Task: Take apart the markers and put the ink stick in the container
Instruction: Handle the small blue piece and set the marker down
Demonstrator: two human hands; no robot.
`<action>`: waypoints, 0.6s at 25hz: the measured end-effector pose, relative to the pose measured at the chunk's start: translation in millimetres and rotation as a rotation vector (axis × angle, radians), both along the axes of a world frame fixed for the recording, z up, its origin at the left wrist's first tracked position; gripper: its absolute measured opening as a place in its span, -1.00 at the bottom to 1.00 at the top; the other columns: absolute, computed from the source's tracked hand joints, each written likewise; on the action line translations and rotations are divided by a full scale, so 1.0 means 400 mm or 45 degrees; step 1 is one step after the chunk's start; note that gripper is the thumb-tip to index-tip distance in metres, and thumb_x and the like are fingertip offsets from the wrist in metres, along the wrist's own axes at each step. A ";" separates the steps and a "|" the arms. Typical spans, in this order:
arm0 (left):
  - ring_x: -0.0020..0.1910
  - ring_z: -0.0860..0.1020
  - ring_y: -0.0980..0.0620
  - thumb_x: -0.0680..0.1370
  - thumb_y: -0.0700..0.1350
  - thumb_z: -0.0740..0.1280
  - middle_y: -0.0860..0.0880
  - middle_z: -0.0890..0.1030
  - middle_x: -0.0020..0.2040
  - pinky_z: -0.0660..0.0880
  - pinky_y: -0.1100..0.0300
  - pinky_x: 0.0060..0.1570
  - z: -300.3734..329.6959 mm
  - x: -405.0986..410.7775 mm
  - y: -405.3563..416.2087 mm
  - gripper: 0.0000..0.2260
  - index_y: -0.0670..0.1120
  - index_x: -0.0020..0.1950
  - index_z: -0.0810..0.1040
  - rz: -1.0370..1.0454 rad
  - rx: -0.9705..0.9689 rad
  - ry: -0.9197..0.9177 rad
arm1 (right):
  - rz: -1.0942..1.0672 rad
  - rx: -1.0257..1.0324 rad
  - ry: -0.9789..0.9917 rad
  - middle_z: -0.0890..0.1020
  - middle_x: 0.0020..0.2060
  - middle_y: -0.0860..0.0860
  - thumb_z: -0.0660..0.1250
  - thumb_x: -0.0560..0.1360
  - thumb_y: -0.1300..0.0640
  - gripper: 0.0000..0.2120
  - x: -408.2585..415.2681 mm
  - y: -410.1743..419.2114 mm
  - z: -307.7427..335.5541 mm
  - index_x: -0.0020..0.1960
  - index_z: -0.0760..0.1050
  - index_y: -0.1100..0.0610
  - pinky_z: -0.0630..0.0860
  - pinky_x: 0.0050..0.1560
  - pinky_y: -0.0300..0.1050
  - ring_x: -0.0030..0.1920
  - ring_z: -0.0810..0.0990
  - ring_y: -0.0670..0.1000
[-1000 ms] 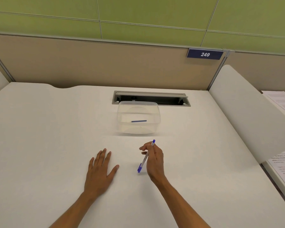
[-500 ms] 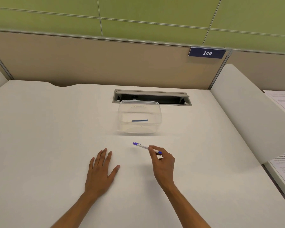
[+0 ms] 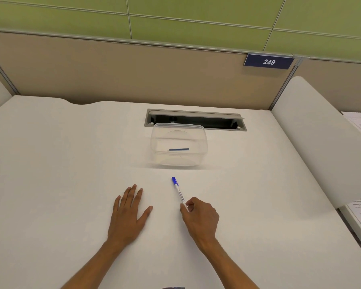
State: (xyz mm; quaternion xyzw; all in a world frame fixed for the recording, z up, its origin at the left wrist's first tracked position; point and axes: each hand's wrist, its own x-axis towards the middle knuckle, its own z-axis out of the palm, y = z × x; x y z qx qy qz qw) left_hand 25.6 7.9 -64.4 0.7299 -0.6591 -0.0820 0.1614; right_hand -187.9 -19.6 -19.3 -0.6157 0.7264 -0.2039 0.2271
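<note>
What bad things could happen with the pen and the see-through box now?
The right hand pinches only the back end of the marker, so it might slip or roll across the smooth desk. The left hand lies flat and isn't helping, so pulling the marker apart one-handed could fail. The container sits next to the open cable slot, so a nudge might tip it in.

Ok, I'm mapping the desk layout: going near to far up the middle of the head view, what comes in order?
right hand → marker → clear container holding a blue ink stick → cable slot → partition → number plate 249
</note>
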 end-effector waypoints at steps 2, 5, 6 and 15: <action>0.53 0.12 0.02 0.50 0.38 -0.20 -0.02 0.20 0.55 0.02 0.00 0.49 -0.001 0.000 -0.001 -0.26 -0.02 0.50 0.24 -0.001 0.005 -0.004 | 0.033 0.021 0.073 0.64 -0.34 -0.11 0.26 0.44 -0.13 -0.81 0.010 -0.006 -0.004 -0.21 0.49 -0.03 0.37 -0.30 -0.14 -0.33 0.54 -0.02; 0.53 0.12 0.02 0.50 0.38 -0.19 -0.02 0.20 0.55 0.02 -0.01 0.49 -0.002 0.001 -0.001 -0.27 -0.02 0.51 0.24 -0.001 0.014 -0.007 | 0.126 0.019 0.188 0.66 -0.33 -0.06 0.22 0.47 -0.17 -0.72 0.022 -0.010 -0.019 -0.19 0.50 0.03 0.34 -0.31 -0.13 -0.35 0.51 0.01; 0.53 0.13 0.01 0.51 0.37 -0.18 -0.03 0.21 0.55 0.03 -0.01 0.48 -0.002 0.001 -0.002 -0.27 -0.03 0.50 0.24 -0.002 0.014 -0.007 | 0.151 0.014 0.210 0.67 -0.33 -0.04 0.21 0.48 -0.18 -0.70 0.025 -0.011 -0.022 -0.18 0.50 0.04 0.35 -0.30 -0.13 -0.34 0.52 0.02; 0.52 0.15 0.00 0.51 0.37 -0.17 -0.04 0.23 0.54 0.05 -0.03 0.48 0.000 0.003 -0.001 -0.28 -0.03 0.49 0.26 -0.003 0.021 -0.012 | 0.151 0.017 0.120 0.66 -0.26 -0.05 0.29 0.49 -0.06 -0.81 0.060 -0.052 -0.033 -0.15 0.53 0.06 0.45 -0.24 -0.11 -0.32 0.51 0.01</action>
